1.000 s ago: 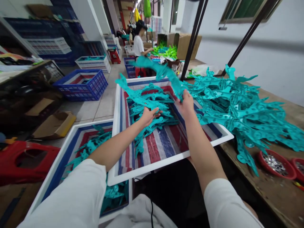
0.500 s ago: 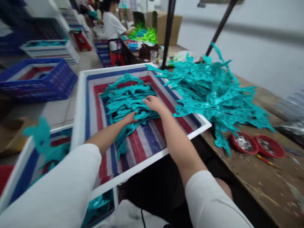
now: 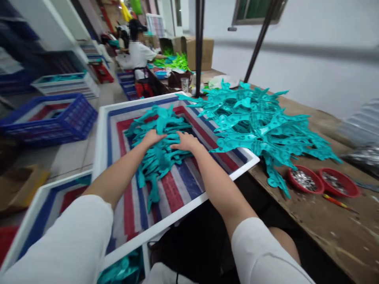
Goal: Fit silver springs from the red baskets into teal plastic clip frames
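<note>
Teal flat plastic pieces (image 3: 164, 157) with irregular, pointed outlines lie heaped in a white-rimmed tray (image 3: 102, 118) lined with red, white and blue striped sheeting. My left hand (image 3: 153, 138) rests on the left side of the heap, thumb stretched toward the middle, its other fingers partly hidden. On the right side, my right hand (image 3: 188, 142) touches the pieces with its fingers apart. Between and just beyond the hands, one broader teal piece (image 3: 162, 118) lies across the top of the heap. Neither hand shows a piece clearly gripped.
A large pile of teal pieces (image 3: 251, 118) covers the workbench at right, overhanging the tray. Two red bowls (image 3: 306, 179) of small metal parts stand near a red-yellow tool (image 3: 339, 202). Blue crate (image 3: 50, 124) sits left; a co-worker (image 3: 139, 55) works farther back.
My left hand has moved farther up the heap, and both hands now sit closer together. A broad piece now crosses the top. The view has tilted up, and pieces over the lower-left tray are no longer visible.
</note>
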`<action>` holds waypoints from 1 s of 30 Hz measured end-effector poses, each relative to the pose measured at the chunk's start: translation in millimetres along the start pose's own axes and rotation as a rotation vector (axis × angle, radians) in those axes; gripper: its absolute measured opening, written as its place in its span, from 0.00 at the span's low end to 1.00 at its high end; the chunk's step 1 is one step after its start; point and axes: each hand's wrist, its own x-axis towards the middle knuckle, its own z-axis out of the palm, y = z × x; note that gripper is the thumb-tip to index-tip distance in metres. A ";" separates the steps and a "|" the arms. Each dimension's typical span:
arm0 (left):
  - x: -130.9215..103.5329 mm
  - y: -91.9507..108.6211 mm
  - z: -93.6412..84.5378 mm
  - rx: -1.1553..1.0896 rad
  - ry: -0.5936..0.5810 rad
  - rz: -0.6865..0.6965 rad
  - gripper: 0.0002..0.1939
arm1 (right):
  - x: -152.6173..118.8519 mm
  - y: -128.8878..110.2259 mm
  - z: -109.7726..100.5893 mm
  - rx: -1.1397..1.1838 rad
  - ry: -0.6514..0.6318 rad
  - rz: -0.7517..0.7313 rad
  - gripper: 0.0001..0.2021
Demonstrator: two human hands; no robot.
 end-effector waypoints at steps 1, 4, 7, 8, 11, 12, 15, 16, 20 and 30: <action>-1.3 6.1 -20.2 -0.073 0.053 -0.014 0.23 | 1.6 -1.5 4.4 0.000 -0.023 -0.041 0.58; -34.7 19.5 -54.9 -0.575 0.150 0.021 0.27 | 7.3 -8.5 18.7 0.013 0.015 -0.213 0.59; -85.4 25.1 -45.6 -1.044 0.038 0.180 0.33 | 13.1 -14.2 30.3 0.104 0.149 -0.384 0.46; -98.9 25.6 -37.7 -1.104 -0.042 0.218 0.36 | 14.8 -14.9 33.2 0.145 0.185 -0.423 0.46; -117.1 27.4 -20.6 -1.165 -0.160 0.266 0.45 | 18.9 -13.1 38.3 0.271 0.266 -0.543 0.55; -116.2 28.5 -19.5 -1.192 -0.129 0.269 0.46 | 20.0 -11.3 38.7 0.299 0.277 -0.594 0.59; -104.7 30.8 -26.3 -1.305 0.041 0.250 0.39 | 23.6 -5.0 39.0 0.300 0.235 -0.703 0.65; -101.6 30.6 -29.3 -1.330 0.072 0.253 0.37 | 25.2 -3.2 39.7 0.278 0.215 -0.706 0.62; -104.0 24.7 -30.3 -1.311 -0.078 0.281 0.37 | 33.5 -0.9 48.0 0.221 0.301 -0.689 0.44; -122.9 28.8 -15.1 -1.252 -0.332 0.205 0.52 | 24.4 -5.9 31.4 0.583 0.602 -0.516 0.26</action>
